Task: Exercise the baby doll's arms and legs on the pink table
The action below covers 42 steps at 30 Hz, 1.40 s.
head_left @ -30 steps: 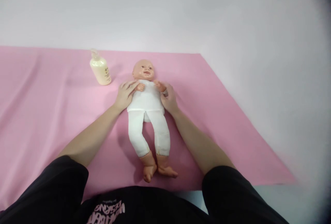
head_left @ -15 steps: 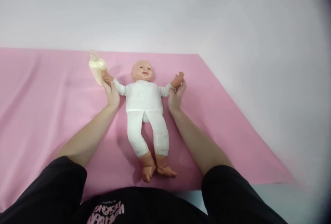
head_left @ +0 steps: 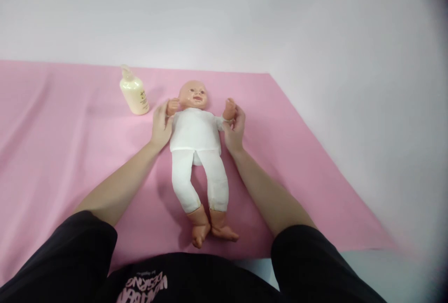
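Note:
A baby doll (head_left: 196, 130) in a white top and white leggings lies on its back on a pink mat (head_left: 70, 153), head away from me. My left hand (head_left: 160, 125) grips the doll's arm on my left, bent up beside its head. My right hand (head_left: 234, 128) grips the doll's other arm, also bent up with its small hand raised. The doll's bare feet point toward me.
A cream lotion bottle (head_left: 134, 94) stands upright on the mat, just left of the doll's head and close to my left hand. The mat's right edge (head_left: 315, 139) runs diagonally onto a pale floor. A white wall rises behind.
The doll's arms went from folded on its chest to spread wide, and have now been drawn back in, bent up beside the head. My left hand has moved away from the bottle.

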Motion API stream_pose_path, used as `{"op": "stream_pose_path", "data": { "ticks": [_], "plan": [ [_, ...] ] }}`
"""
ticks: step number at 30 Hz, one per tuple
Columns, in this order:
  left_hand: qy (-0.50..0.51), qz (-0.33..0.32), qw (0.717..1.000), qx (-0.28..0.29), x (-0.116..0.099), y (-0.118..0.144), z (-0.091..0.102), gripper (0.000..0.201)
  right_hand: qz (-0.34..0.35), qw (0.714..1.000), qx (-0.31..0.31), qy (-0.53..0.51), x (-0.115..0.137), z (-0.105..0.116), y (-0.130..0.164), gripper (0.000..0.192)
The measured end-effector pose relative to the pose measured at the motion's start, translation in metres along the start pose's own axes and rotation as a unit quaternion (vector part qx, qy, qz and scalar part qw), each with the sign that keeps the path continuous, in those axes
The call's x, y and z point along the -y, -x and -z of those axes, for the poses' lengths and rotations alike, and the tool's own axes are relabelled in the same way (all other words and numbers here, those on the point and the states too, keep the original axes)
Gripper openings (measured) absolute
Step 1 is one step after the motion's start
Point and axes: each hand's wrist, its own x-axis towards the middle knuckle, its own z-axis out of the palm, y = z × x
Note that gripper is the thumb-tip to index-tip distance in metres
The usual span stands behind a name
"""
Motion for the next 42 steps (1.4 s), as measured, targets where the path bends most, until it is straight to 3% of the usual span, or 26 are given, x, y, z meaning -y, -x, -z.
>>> {"op": "stream_pose_path", "data": {
  "ticks": [4,6,13,16,19,24,27,32,36,39,42],
  "plan": [
    [-0.08,-0.053,0.989,0.114,-0.006,-0.001,-0.003,0.05,0.034,0.992,0.118,0.034,0.012,-0.004,0.005,0.047],
    [-0.088,-0.061,0.984,0.144,-0.006,-0.002,-0.005,0.046,0.061,0.985,0.152,0.06,0.012,-0.005,0.005,0.046],
    [-0.082,-0.049,0.985,0.145,-0.006,-0.002,-0.004,0.047,0.079,0.982,0.154,0.073,0.015,-0.004,0.004,0.049],
    [-0.054,-0.035,0.993,0.102,-0.003,0.001,-0.004,0.054,0.073,0.986,0.137,0.059,0.014,-0.006,0.005,0.043],
    [0.032,0.025,0.999,0.005,0.003,0.003,-0.006,0.071,0.033,0.995,0.091,0.033,0.012,-0.008,0.006,0.045],
    [0.142,0.15,0.971,-0.119,0.02,0.0,-0.007,0.077,0.006,1.0,-0.006,-0.015,0.002,-0.004,-0.001,0.058],
    [0.149,0.212,0.954,-0.149,0.029,-0.003,-0.005,0.067,-0.022,0.998,-0.055,-0.018,-0.018,0.001,-0.006,0.061],
    [0.19,0.275,0.926,-0.174,0.026,-0.004,-0.002,0.066,-0.14,0.982,-0.114,-0.062,-0.039,0.006,-0.01,0.059],
    [0.166,0.219,0.95,-0.149,0.008,-0.003,-0.003,0.072,-0.078,0.994,-0.06,-0.056,-0.014,0.004,-0.009,0.058],
    [0.122,0.13,0.979,-0.101,-0.005,-0.002,-0.002,0.072,-0.037,0.999,0.006,-0.039,0.009,0.0,-0.007,0.056],
    [0.061,0.039,0.997,-0.035,-0.011,-0.002,-0.001,0.067,-0.027,0.998,0.047,-0.006,0.016,-0.005,-0.001,0.059]
  ]
}}
